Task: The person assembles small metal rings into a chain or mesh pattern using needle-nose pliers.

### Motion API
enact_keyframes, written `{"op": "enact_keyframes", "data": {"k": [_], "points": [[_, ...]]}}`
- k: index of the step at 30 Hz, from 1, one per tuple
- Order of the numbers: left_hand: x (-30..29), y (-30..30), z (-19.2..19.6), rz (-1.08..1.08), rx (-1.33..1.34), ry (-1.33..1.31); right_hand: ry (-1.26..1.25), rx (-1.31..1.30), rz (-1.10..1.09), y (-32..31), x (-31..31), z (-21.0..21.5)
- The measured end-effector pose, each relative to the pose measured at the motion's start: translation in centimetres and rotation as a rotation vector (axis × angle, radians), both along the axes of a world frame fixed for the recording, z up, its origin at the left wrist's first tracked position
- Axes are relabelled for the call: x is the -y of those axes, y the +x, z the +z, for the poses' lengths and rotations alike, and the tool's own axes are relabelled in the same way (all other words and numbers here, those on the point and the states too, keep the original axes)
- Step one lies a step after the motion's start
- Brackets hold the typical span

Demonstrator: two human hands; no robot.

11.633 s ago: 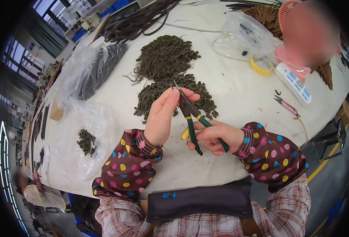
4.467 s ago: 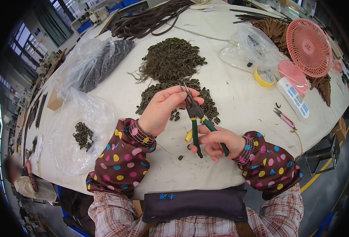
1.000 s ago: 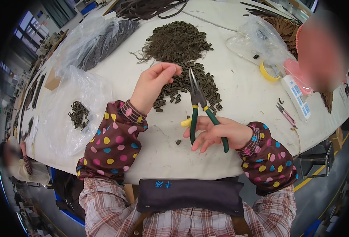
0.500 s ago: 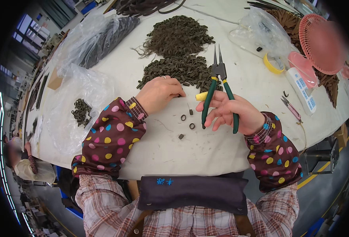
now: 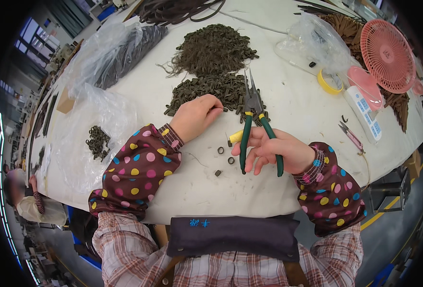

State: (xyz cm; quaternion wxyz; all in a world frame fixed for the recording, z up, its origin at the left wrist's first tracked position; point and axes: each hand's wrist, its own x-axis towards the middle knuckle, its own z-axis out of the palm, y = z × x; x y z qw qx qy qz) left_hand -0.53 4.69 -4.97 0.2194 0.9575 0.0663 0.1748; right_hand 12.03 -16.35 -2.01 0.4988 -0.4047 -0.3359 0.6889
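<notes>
My right hand [image 5: 288,152] is closed loosely around long-nose pliers [image 5: 254,104] with green handles. Their handles are spread, and the slim jaws point away over a pile of dark olive loops [image 5: 202,91]. A yellow cover [image 5: 236,137] sits on a fingertip of this hand. At the near edge of that pile, my left hand [image 5: 196,117] has its fingers curled together; whatever they pinch is hidden. Between my hands lie a few small dark rings, among them one ring [image 5: 231,160] and another [image 5: 220,150], plus a short dark piece [image 5: 217,173].
Behind is a second loop pile [image 5: 214,50] with stringy fibres. On the left, a clear plastic bag [image 5: 70,148] lies by a small loop cluster [image 5: 97,142]. To the right are yellow tape [image 5: 329,82], a power strip [image 5: 364,112], pink snips [image 5: 351,136] and a pink fan [image 5: 387,55].
The pliers and my right hand have shifted left and nearer to me, the jaws now overlapping the near pile. My left hand's fingers have curled in more.
</notes>
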Motion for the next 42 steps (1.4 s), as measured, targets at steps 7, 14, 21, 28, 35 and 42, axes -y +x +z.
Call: {"op": "enact_keyframes", "data": {"k": [7, 14, 21, 28, 35, 42], "points": [[1.0, 1.3, 4.0, 0.029, 0.102, -1.273, 0.045, -0.024, 0.194, -1.4, 0.2, 0.1], [0.5, 1.0, 3.8, -0.118, 0.103, -1.63, 0.021, -0.087, 0.257, -2.2, 0.3, -0.5], [0.5, 0.7, 4.7, -0.213, 0.026, -1.631, 0.006, -0.117, 0.279, -2.0, 0.2, -0.7], [0.5, 0.5, 4.8, -0.215, 0.029, -1.641, 0.005, -0.15, 0.281, -2.0, 0.2, -1.0], [1.0, 0.4, 5.4, -0.176, -0.013, -1.591, -0.002, -0.137, 0.271, -1.8, 0.2, -1.1], [1.4, 0.5, 6.9, -0.172, -0.061, -1.46, 0.002, -0.132, 0.251, -1.3, 0.2, -0.8]]}}
